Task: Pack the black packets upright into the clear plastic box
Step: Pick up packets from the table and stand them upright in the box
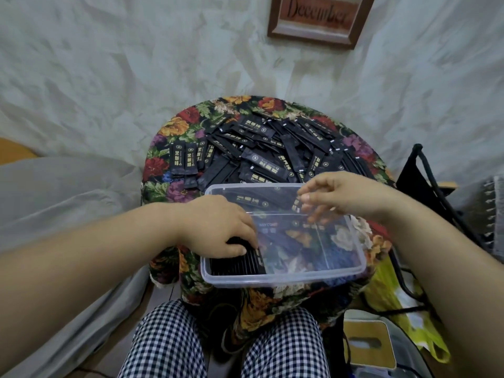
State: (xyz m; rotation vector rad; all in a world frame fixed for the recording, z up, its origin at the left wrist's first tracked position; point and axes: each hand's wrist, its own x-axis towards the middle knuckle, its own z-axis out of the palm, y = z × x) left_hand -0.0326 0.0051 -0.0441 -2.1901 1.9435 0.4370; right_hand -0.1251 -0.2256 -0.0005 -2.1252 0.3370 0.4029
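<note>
- Dimmish, diffuse indoor light, with faint shadows and muted colours.
- The right hand (341, 197) and the black packet (296, 204) it pinches are smeared by motion blur.
- Wide-angle bending swells the forearms toward 4 and 8 o'clock.
- A weak sheen shows on the near rim of the clear plastic box (286, 279).
- The frame (316, 20) at 12 o'clock looks soft.

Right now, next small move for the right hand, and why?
Probably lower the packet in the right hand into the clear box, against the upright row the left hand holds; the box is bare beside that row.
</note>
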